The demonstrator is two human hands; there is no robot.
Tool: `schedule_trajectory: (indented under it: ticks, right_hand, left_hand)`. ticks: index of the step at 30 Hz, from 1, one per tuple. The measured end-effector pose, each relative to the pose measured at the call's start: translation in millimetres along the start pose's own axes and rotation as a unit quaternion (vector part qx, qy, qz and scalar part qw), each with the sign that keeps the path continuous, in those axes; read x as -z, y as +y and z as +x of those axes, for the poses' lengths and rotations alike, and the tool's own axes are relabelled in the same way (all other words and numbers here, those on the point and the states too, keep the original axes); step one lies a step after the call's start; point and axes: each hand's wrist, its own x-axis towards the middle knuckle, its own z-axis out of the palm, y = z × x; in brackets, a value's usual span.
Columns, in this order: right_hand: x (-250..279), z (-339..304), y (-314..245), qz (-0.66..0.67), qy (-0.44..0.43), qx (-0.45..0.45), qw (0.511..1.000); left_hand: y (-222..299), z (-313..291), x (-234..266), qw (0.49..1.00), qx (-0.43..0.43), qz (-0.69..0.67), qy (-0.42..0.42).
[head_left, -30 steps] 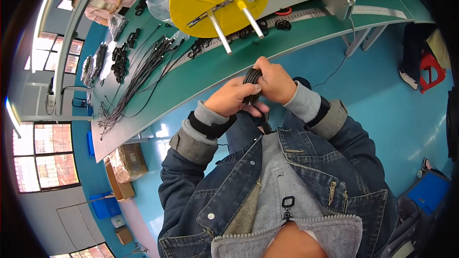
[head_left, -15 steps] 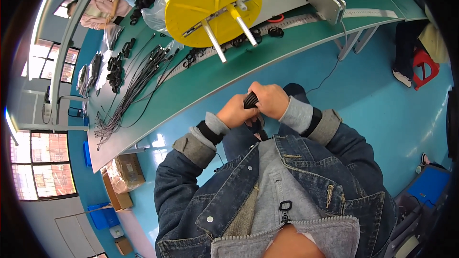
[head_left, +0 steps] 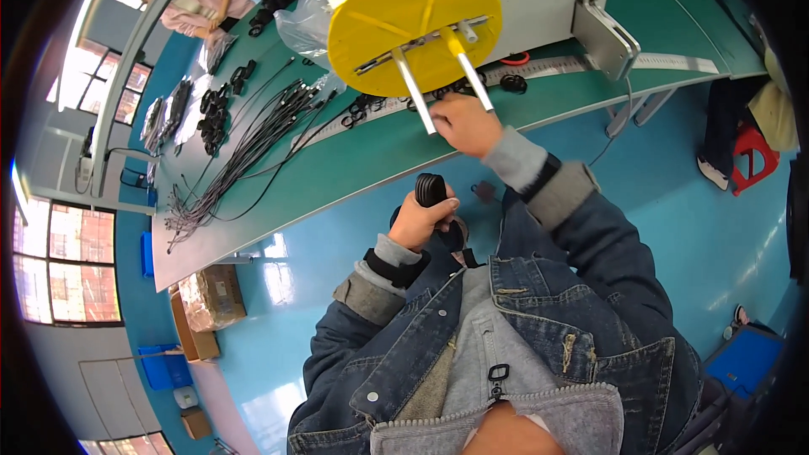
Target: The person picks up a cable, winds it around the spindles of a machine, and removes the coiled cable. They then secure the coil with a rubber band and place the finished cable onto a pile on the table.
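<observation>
My left hand, low over my lap, is closed around a bundled coil of black cable, whose looped top sticks up above the fist. My right hand is stretched out to the front edge of the green table, beside the metal pegs of a yellow disc. Its fingers are bent together in a pinch, partly behind one peg. Whatever they grip there, if anything, is hidden. Small black loops lie on the table just left of that hand.
The disc belongs to a white machine on the green table. Long loose cables and black coils lie on the left. A steel ruler runs along the table. A person stands far left; a red stool is at right.
My right hand has left the coil and moved forward to the table by the pegs. My left hand keeps the coil, now held alone. The view has shifted slightly.
</observation>
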Motion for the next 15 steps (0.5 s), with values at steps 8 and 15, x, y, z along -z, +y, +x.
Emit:
schedule_trajectory:
  ticks: [8,15]
  right_hand:
    - [-38,29,6,-0.049,-0.006,-0.034,0.998]
    - [-27,-2,-7,0.221,0.099,-0.049,0.969]
  left_hand:
    - [9,1,22,0.994,-0.064,-0.073,0.055]
    - [48,47,37,0.954,-0.092,-0.233,0.165]
